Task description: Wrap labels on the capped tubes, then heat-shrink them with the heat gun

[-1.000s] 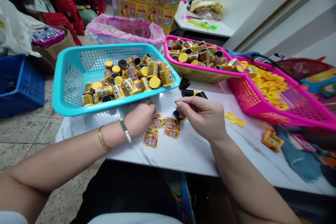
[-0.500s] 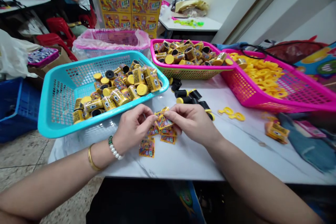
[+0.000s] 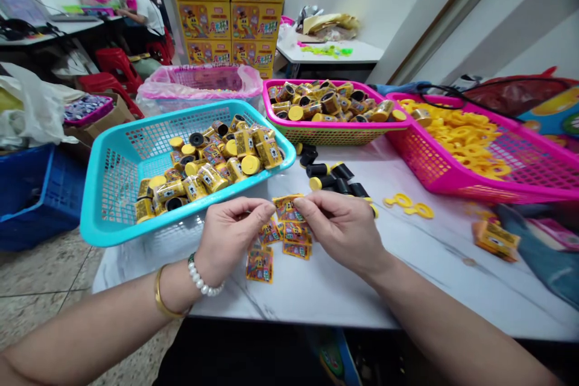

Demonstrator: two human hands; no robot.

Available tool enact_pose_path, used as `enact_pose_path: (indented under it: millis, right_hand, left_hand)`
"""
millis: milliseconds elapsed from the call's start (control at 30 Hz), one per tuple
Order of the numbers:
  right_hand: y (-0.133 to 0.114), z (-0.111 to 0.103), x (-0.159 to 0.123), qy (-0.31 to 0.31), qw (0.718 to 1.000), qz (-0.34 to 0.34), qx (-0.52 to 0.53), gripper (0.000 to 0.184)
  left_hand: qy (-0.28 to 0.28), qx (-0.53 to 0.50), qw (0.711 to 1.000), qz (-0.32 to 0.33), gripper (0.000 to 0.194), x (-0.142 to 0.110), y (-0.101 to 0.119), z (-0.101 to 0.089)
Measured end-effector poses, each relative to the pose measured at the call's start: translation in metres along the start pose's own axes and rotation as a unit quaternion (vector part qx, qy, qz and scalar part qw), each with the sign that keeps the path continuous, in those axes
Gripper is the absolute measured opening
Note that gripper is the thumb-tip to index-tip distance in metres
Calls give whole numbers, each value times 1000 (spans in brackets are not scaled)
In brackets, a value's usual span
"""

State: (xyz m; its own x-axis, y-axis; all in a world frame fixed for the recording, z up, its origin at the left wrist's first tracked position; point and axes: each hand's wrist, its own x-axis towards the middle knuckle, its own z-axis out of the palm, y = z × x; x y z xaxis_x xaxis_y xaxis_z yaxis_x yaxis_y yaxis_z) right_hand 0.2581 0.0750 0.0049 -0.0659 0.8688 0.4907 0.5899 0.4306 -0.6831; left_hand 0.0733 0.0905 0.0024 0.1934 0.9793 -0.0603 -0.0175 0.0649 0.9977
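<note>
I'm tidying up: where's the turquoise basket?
On the head view's left, the turquoise basket stands just beyond the left hand, left of the pink-rimmed basket of yellow cylinders.

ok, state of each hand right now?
Left hand: pinched closed at the edge of the printed label; hold unclear.
Right hand: closed, pinching the printed label.

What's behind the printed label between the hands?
More printed labels show just below the held label, lying on the marbled table. Anything directly behind it is covered.
</note>
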Motion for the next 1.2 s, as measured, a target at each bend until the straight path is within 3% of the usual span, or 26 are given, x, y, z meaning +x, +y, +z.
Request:
enact_pose_path:
  millis: [400, 567, 833, 1000, 1200]
  right_hand:
    - [-3, -1, -1, 19, 998, -48, -20, 26]
    - [-3, -2, -1, 27, 999, -34, -18, 29]
    - [2, 3, -1, -18, 996, -85, -12, 22]
    - [1, 2, -1, 19, 998, -57, -32, 22]
    - [-1, -1, 0, 22, 997, -73, -34, 24]
  left_hand:
    - [-13, -28, 999, -29, 24, 1, 3, 2]
    - [-7, -26, 999, -36, 25, 3, 3, 2]
    - [-20, -49, 997, -54, 29, 1, -1, 1]
    - [-21, -75, 994, -76, 34, -3, 0, 2]
    - [8, -74, 997, -31, 29, -5, 3, 5]
